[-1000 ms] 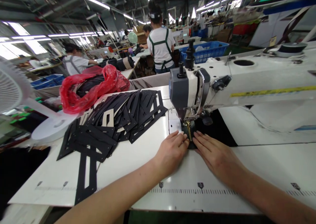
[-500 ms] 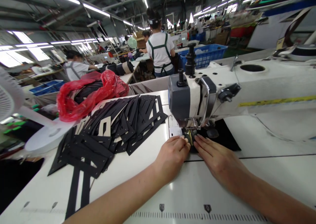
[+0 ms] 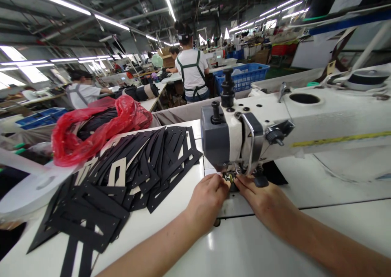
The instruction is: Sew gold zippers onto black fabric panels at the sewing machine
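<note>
A short zipper (image 3: 231, 178) with gold-coloured teeth on dark tape lies under the needle area of a sewing machine (image 3: 232, 134). My left hand (image 3: 209, 195) is at its left side, thumb and fingers pinched together at the zipper's edge. Across from it, my right hand (image 3: 264, 197) lies with fingers stretched out flat and close together, tips pressed at the zipper's right side. The presser foot and fingers partly hide the zipper. Behind my right hand, black fabric (image 3: 275, 172) shows on the machine bed.
Left of the machine, several black cut-out frame pieces (image 3: 146, 159) lie overlapped on the white table (image 3: 180, 260). Behind them is a red plastic bag (image 3: 128, 112) with dark material. A white fan base (image 3: 33, 183) stands far left. A blue basket (image 3: 244, 76) and co-workers are beyond.
Both hands have moved forward, closer to the needle, with the zipper between them. Less of the zipper and black fabric shows. The camera view has shifted too.
</note>
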Available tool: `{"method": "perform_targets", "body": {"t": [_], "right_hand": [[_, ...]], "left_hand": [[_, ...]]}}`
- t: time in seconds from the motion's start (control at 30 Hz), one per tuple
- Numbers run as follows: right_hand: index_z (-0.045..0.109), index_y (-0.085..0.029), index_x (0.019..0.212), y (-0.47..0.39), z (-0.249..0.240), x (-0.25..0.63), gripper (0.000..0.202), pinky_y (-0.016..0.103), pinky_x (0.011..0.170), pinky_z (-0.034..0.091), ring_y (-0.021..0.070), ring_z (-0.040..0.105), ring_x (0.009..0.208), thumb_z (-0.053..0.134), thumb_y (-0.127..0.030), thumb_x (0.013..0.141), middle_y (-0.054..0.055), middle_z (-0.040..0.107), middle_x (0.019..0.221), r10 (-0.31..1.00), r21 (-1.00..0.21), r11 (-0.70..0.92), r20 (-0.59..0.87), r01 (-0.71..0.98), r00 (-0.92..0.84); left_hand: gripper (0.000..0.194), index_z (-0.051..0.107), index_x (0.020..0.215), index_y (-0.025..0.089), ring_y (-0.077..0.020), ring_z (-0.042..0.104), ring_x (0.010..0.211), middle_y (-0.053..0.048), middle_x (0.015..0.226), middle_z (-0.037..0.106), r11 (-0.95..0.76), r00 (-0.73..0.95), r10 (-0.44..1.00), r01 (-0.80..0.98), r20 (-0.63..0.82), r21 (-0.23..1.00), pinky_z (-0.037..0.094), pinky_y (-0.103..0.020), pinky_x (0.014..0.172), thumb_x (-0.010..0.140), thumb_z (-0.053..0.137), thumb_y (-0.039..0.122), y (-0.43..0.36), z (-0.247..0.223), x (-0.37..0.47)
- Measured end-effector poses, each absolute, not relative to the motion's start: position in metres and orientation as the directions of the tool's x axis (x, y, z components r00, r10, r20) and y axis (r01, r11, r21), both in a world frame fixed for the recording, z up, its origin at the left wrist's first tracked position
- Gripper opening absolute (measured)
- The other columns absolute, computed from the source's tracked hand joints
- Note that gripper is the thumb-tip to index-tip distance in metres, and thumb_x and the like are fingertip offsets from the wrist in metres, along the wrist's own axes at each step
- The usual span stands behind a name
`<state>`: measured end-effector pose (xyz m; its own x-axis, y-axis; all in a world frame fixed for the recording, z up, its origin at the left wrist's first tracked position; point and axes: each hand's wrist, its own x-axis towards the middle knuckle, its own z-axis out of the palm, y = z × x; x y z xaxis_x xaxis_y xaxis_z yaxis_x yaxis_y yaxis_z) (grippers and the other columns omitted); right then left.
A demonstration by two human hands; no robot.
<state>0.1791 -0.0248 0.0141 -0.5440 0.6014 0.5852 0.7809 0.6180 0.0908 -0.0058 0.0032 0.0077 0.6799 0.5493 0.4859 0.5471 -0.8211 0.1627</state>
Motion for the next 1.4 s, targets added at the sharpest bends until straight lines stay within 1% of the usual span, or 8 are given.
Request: {"method": "perform_targets", "body": {"t": [0.13, 0.33, 0.47, 0.63, 0.9, 1.2, 1.3, 1.4], "right_hand": [[0.065, -0.011, 0.097, -0.022, 0.014, 0.179, 0.036, 0.031, 0.074, 0.056, 0.0192, 0.066, 0.081, 0.033, 0.001, 0.084, 0.01, 0.07, 0.09, 0.637, 0.031, 0.613, 0.572, 0.789, -0.518], [0.062, -0.01, 0.105, -0.023, 0.008, 0.179, 0.025, 0.037, 0.079, 0.055, 0.0244, 0.064, 0.092, 0.051, -0.008, 0.082, 0.014, 0.067, 0.1, 0.685, -0.006, 0.592, 0.532, 0.806, -0.498], [0.063, -0.011, 0.102, -0.021, 0.004, 0.18, 0.027, 0.035, 0.077, 0.055, 0.0234, 0.065, 0.089, 0.048, -0.004, 0.082, 0.013, 0.068, 0.098, 0.668, 0.039, 0.591, 0.537, 0.806, -0.515], [0.063, -0.012, 0.101, -0.017, 0.005, 0.181, 0.027, 0.034, 0.076, 0.055, 0.0216, 0.065, 0.089, 0.041, -0.005, 0.086, 0.012, 0.068, 0.096, 0.676, 0.012, 0.605, 0.521, 0.796, -0.522], [0.063, -0.011, 0.1, -0.016, 0.012, 0.18, 0.029, 0.033, 0.076, 0.055, 0.0208, 0.065, 0.087, 0.037, -0.009, 0.09, 0.011, 0.068, 0.094, 0.66, 0.0, 0.622, 0.537, 0.783, -0.525], [0.063, -0.014, 0.098, -0.012, 0.002, 0.183, 0.023, 0.034, 0.075, 0.054, 0.0222, 0.065, 0.086, 0.042, -0.012, 0.088, 0.01, 0.069, 0.093, 0.653, 0.007, 0.613, 0.558, 0.79, -0.511], [0.062, -0.014, 0.097, -0.012, -0.001, 0.183, 0.022, 0.034, 0.075, 0.054, 0.0225, 0.065, 0.086, 0.043, -0.013, 0.088, 0.011, 0.068, 0.093, 0.646, 0.018, 0.599, 0.58, 0.801, -0.496], [0.062, -0.014, 0.096, -0.012, 0.002, 0.182, 0.022, 0.033, 0.074, 0.054, 0.0217, 0.065, 0.085, 0.041, -0.014, 0.089, 0.01, 0.069, 0.091, 0.643, 0.035, 0.596, 0.578, 0.802, -0.503]], "left_hand": [[0.016, 0.058, 0.094, 0.013, -0.0207, 0.057, 0.085, -0.009, 0.089, 0.059, -0.837, 0.658, 0.534, 0.502, 0.53, 0.22, 0.053, -0.035, 0.079, 0.091, 0.042, 0.015, 0.004, 0.005, -0.008], [0.019, 0.06, 0.094, 0.015, -0.0211, 0.057, 0.091, -0.01, 0.091, 0.059, -0.818, 0.66, 0.568, 0.516, 0.491, 0.254, 0.052, -0.037, 0.081, 0.091, 0.04, 0.015, -0.001, 0.007, -0.008], [0.016, 0.06, 0.092, 0.014, -0.02, 0.057, 0.09, -0.009, 0.087, 0.059, -0.816, 0.649, 0.568, 0.525, 0.507, 0.242, 0.052, -0.034, 0.082, 0.089, 0.044, 0.015, 0.0, 0.007, -0.006], [0.019, 0.061, 0.087, 0.014, -0.0196, 0.057, 0.086, -0.008, 0.084, 0.06, -0.814, 0.618, 0.557, 0.539, 0.555, 0.216, 0.052, -0.033, 0.078, 0.091, 0.043, 0.015, 0.004, 0.005, -0.004], [0.016, 0.061, 0.085, 0.015, -0.0201, 0.057, 0.085, -0.007, 0.084, 0.06, -0.808, 0.629, 0.573, 0.541, 0.526, 0.234, 0.051, -0.033, 0.078, 0.089, 0.046, 0.015, 0.005, 0.005, -0.004], [0.015, 0.062, 0.087, 0.013, -0.0201, 0.058, 0.089, -0.008, 0.087, 0.061, -0.805, 0.636, 0.573, 0.553, 0.517, 0.212, 0.051, -0.032, 0.08, 0.088, 0.047, 0.013, 0.008, 0.004, -0.005], [0.016, 0.062, 0.091, 0.015, -0.019, 0.058, 0.093, -0.007, 0.091, 0.062, -0.804, 0.64, 0.574, 0.558, 0.51, 0.206, 0.047, -0.035, 0.089, 0.089, 0.046, 0.014, 0.007, 0.001, -0.006], [0.016, 0.061, 0.093, 0.017, -0.0194, 0.057, 0.101, -0.006, 0.1, 0.063, -0.794, 0.628, 0.574, 0.583, 0.525, 0.171, 0.034, -0.044, 0.104, 0.089, 0.046, 0.013, 0.005, -0.002, -0.007]]}}
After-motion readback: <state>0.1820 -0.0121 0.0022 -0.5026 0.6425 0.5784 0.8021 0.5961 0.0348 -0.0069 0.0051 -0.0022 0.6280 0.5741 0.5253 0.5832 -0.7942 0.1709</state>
